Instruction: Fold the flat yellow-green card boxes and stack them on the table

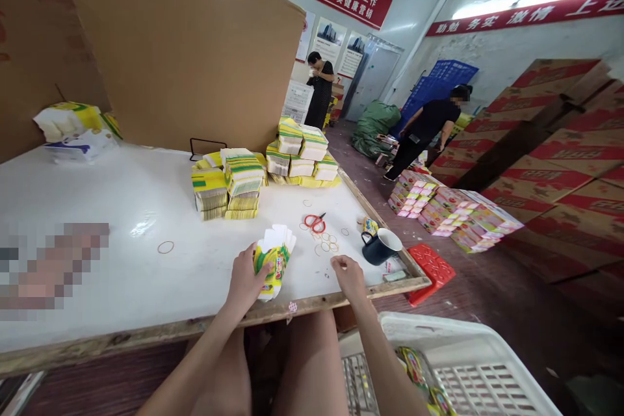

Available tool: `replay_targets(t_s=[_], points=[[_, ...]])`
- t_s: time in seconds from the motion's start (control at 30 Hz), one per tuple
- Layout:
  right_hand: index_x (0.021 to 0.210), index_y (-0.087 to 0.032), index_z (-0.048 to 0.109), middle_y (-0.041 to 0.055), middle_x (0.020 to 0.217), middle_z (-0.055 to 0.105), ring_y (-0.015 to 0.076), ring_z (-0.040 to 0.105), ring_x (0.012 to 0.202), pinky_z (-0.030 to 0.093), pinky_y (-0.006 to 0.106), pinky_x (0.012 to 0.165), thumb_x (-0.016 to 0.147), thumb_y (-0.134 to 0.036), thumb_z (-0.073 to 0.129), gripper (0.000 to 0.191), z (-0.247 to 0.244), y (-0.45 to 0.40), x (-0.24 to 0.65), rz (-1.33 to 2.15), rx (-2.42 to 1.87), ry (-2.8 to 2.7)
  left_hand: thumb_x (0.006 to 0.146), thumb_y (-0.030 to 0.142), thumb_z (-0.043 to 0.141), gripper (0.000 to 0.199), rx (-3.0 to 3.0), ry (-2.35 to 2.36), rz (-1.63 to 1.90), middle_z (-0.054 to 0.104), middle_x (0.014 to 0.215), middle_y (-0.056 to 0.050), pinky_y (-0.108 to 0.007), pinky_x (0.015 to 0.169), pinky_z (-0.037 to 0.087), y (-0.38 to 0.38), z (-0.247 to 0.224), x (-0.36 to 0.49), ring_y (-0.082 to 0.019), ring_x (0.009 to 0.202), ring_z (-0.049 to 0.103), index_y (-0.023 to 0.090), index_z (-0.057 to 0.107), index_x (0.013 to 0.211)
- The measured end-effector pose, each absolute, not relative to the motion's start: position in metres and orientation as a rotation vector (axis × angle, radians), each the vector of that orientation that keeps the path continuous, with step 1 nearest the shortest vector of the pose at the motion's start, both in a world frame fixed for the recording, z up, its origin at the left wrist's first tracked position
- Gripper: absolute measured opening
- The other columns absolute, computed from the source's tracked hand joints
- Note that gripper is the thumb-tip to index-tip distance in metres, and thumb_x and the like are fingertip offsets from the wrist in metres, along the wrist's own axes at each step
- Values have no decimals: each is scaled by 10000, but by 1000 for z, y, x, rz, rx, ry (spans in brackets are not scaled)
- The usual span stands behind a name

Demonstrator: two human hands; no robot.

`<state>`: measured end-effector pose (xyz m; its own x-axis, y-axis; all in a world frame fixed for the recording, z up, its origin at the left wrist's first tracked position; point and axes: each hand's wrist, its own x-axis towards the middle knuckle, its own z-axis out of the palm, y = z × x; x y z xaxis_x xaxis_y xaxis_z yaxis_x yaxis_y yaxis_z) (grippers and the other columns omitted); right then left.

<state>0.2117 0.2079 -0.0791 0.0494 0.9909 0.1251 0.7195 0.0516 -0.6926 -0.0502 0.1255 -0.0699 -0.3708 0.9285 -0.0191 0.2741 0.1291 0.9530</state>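
My left hand (247, 276) is closed around a small yellow-and-green printed carton (276, 263), with white flaps fanned out at its top, near the table's front edge. To the right, my right hand (349, 276) is held just above the tabletop with thumb and fingertips pinched together. Whatever lies in that pinch, if anything, is too small to make out. Several rubber bands (328, 244) lie scattered beyond the right hand. Red-handled scissors (316, 223) rest behind them. A dark mug (379, 248) stands to the right of my right hand.
Stacks of flat cartons (228, 182) and more bundles (301, 153) stand at the table's back, before a cardboard panel (195, 45). A white basket (468, 351) with packets sits at lower right, near a red stool (429, 273). Two people are farther off; a blurred arm shows at left.
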Motion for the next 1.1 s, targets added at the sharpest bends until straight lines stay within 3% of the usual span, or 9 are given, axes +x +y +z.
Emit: replay_targets(t_s=[0.13,0.23,0.37,0.5,0.57,0.7,0.87,0.97,1.1], points=[[875,-165,643,59,1003,650,227,599,962,434,436,894,882,-320,591,164,-73,197,209,400,-1729,-1737,806,330,581,693,1430,1820,1230,428,1440,-196,-543,1119,239,108,-62,-53,-362,1369,323,128,343,1424],[770,-188,625,86,962,652,274,577,958,359,447,906,822,-351,561,183,-68,188,206,357,-1694,-1716,753,305,657,659,1660,1714,1106,436,1489,-111,-454,1142,274,89,-53,-57,-304,1379,362,220,464,1377],[751,-192,619,107,952,654,288,569,925,353,426,871,793,-421,531,249,-60,175,205,429,-1639,-1663,611,250,795,526,1844,1607,906,630,1321,-110,-437,1032,434,79,-41,-69,-342,1220,563,238,697,1128],[756,-197,647,67,802,678,237,594,731,406,362,759,782,-455,562,273,-50,156,201,656,-1532,-1637,696,283,744,102,1985,1569,874,775,1037,-31,-334,821,543,86,-25,-80,-281,948,714,268,769,794],[725,-197,664,45,692,667,225,587,666,420,339,703,777,-488,591,304,-44,142,194,788,-1469,-1612,804,272,640,142,2040,1597,946,789,849,-21,-302,720,550,88,-17,-78,-235,780,730,245,747,714],[678,-187,695,45,595,658,202,590,570,454,309,599,836,-582,516,462,-33,114,173,1089,-1331,-1512,942,211,415,306,2123,1678,1238,763,916,-101,-357,805,535,74,-4,-53,-231,871,694,165,715,902],[861,-194,726,83,787,735,218,651,644,502,320,599,899,-603,419,513,-22,91,152,1304,-1203,-1327,886,114,563,153,2478,1407,1569,772,928,-56,-312,883,525,45,3,-13,-184,927,671,168,692,947],[957,-202,722,74,914,743,239,673,760,519,332,650,856,-545,564,391,-19,81,152,1460,-1068,-1247,862,106,604,136,2597,1270,1541,767,920,-60,-322,894,535,31,-7,-3,-197,969,658,162,691,950],[961,-186,727,61,941,748,254,677,842,525,358,756,795,-452,693,316,-22,74,160,1530,-971,-1164,866,194,612,238,2291,1310,1540,681,1169,-111,-382,982,503,17,-28,0,-244,1165,578,203,655,1099]])
